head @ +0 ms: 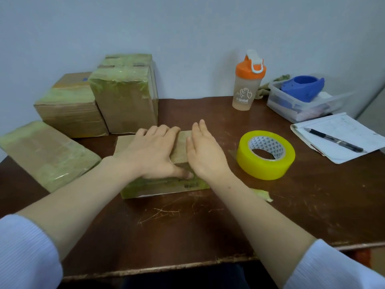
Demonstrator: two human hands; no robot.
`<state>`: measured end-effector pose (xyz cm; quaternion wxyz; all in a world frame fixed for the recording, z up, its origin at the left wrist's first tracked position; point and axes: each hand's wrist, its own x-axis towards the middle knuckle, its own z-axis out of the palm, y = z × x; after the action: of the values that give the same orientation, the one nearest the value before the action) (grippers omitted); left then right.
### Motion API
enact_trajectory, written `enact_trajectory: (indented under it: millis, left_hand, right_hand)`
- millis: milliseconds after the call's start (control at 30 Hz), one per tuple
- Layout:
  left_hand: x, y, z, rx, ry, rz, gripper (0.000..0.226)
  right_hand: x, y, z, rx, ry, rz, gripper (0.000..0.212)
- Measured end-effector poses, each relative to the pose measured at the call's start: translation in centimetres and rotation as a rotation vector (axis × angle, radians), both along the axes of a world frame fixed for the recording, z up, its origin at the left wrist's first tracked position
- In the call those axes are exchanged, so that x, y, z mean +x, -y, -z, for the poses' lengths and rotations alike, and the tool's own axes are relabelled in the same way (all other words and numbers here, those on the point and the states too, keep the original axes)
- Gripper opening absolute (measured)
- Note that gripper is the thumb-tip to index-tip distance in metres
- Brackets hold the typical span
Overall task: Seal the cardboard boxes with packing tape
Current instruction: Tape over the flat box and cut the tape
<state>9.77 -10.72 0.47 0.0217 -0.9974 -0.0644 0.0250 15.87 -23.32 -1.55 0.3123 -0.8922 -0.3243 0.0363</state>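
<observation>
Brown surface (208, 226): smoothing tape onto small cardboard box (181, 142).
Pressing flat with left hand (152, 151) and right hand (206, 153), grip open, empty; three taped boxes (125, 101) apparently done, this one nearly.

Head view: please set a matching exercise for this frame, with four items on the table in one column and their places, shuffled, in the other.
Things:
1. tape roll
2. pen
3. shaker bottle
4. small box

Places:
A. beneath the left hand, with the right hand at its right edge
B. lying on the notebook
C. standing upright near the far edge of the table
D. lying flat on the table, right of both hands

Pairs: 1-D, 2-B, 3-C, 4-A
</observation>
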Motion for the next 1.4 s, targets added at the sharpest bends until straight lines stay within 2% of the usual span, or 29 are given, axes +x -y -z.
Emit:
enact_trajectory:
  millis: [33, 133, 167, 233, 300, 367, 467, 567, 800, 900, 1000, 1033, 1100, 1167, 1400]
  left_hand:
    - [0.0, 0.0, 0.0, -0.002, -0.002, 0.003, 0.126]
    - [-0.1, 0.1, 0.2, 0.005, 0.001, 0.014, 0.126]
    - [-0.1, 0.0, 0.2, 0.013, 0.002, 0.017, 0.127]
    - [-0.1, 0.1, 0.2, 0.020, -0.006, 0.014, 0.127]
    - [-0.1, 0.1, 0.0, 0.017, -0.019, 0.014, 0.126]
    - [-0.1, 0.2, -0.1, 0.017, -0.029, 0.015, 0.124]
    - [-0.2, 0.1, -0.1, 0.026, -0.032, 0.019, 0.123]
    - [-0.2, 0.2, -0.1, 0.033, -0.037, 0.020, 0.122]
    - [-0.2, 0.4, -0.3, 0.031, -0.063, 0.008, 0.122]
    - [-0.2, 0.1, -0.3, 0.026, -0.056, 0.020, 0.118]
    - [0.1, 0.0, -0.3, 0.016, -0.059, 0.030, 0.113]
    - [0.1, 0.0, -0.3, 0.020, -0.062, 0.024, 0.117]
    - [-0.3, 0.2, -0.3, 0.044, -0.065, 0.013, 0.127]
    - [-0.2, 0.2, -0.1, 0.045, -0.035, 0.017, 0.130]
    - [-0.2, 0.0, 0.0, 0.045, -0.041, 0.013, 0.131]
  right_hand:
    - [0.3, 0.2, 0.0, 0.059, -0.069, -0.018, 0.051]
    - [-0.1, 1.6, 0.2, 0.369, -0.456, -0.021, 0.053]
    - [-0.5, 1.9, 0.5, 0.427, -0.480, 0.012, 0.052]
    - [-1.5, 1.9, 1.1, 0.351, -0.262, 0.103, 0.049]
    - [-1.9, 1.9, 1.0, 0.171, 0.000, 0.128, 0.047]
    - [-1.6, 2.1, 0.4, 0.012, 0.104, 0.101, 0.047]
    - [0.0, 1.8, -1.1, -0.124, 0.000, 0.084, 0.046]
    - [0.9, 0.6, -1.5, -0.099, -0.128, 0.009, 0.062]
    - [0.2, 0.8, -1.2, -0.126, -0.122, -0.047, 0.050]
    - [-1.8, 1.2, 0.2, -0.158, 0.116, -0.040, 0.051]
    - [-2.3, 1.4, 0.5, -0.058, 0.100, 0.010, 0.052]
    - [-2.1, 1.6, 0.3, -0.051, 0.061, -0.007, 0.053]
    - [-2.9, 2.4, 0.3, 0.064, -0.057, -0.024, 0.058]
    - [-3.9, 3.0, 0.9, 0.200, -0.098, 0.002, 0.062]
    - [-2.6, 2.9, 0.5, 0.092, 0.053, 0.005, 0.059]
